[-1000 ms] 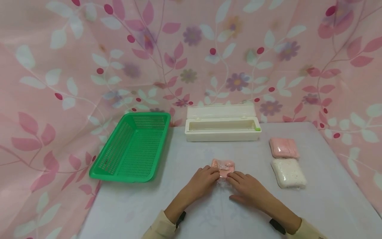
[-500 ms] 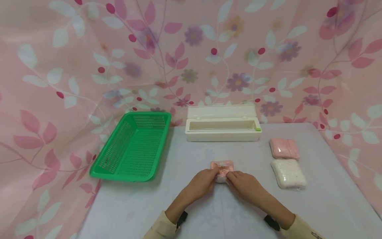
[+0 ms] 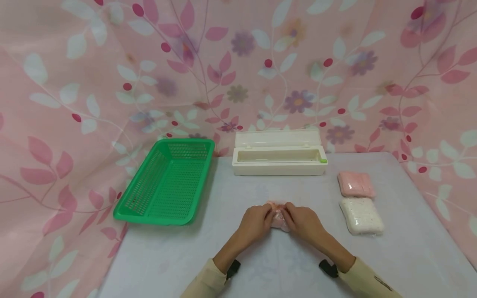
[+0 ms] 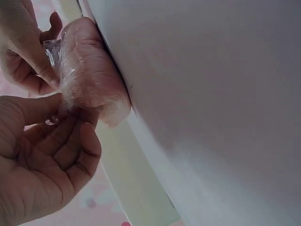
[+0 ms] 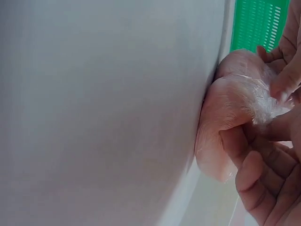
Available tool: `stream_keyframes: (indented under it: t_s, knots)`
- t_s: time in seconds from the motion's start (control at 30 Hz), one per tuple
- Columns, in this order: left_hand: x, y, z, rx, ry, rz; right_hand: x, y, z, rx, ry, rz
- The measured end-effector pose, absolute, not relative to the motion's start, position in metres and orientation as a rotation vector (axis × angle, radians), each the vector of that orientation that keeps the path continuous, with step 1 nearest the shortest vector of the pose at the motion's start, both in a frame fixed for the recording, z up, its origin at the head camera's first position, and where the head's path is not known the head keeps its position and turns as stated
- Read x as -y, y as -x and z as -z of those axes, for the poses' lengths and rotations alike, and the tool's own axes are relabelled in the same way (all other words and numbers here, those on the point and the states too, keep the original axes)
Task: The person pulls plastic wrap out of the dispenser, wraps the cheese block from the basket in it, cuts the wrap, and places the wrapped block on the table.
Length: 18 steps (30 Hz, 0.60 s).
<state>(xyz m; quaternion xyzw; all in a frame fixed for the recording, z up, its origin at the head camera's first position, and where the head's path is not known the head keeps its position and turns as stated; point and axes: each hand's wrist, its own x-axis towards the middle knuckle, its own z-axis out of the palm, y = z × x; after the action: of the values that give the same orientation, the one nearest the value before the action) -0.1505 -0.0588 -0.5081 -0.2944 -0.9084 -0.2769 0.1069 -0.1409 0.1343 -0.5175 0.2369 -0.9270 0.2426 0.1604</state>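
Note:
A soft pink bundle (image 3: 280, 224) lies on the table between the two hands, with clear plastic film (image 4: 69, 77) gathered on its upper side. My left hand (image 3: 254, 222) pinches the film between thumb and fingers in the left wrist view. From the other side, my right hand (image 3: 304, 222) pinches the same film, its thumb and forefinger close to the bundle in the right wrist view. The film looks bunched and wrinkled over the pink surface (image 5: 225, 106). In the head view the fingers cover part of the bundle.
An open green plastic basket (image 3: 193, 203) stands at the left. At the back is a long white box (image 3: 279, 169) with its lid raised. Right of the hands lie a pink wrapped packet (image 3: 355, 184) and a white wrapped packet (image 3: 361, 216). A floral curtain (image 3: 238, 74) hangs behind the table.
Both hands have come closer together over the pink bundle, their fingers going from flatter on it to pinching the film. More of the bundle is now hidden by the fingers.

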Motion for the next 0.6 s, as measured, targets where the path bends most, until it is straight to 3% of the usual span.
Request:
stream_keyframes:
  t_s: [0.43, 0.6]
  knots:
    - [0.047, 0.159, 0.508, 2.838, 0.663, 0.508, -0.134, 0.150, 0.515, 2.670, -0.491, -0.408]
    - [0.049, 0.160, 0.509, 2.744, 0.880, 0.447, -0.139, 0.149, 0.516, 2.565, -0.698, -0.454]
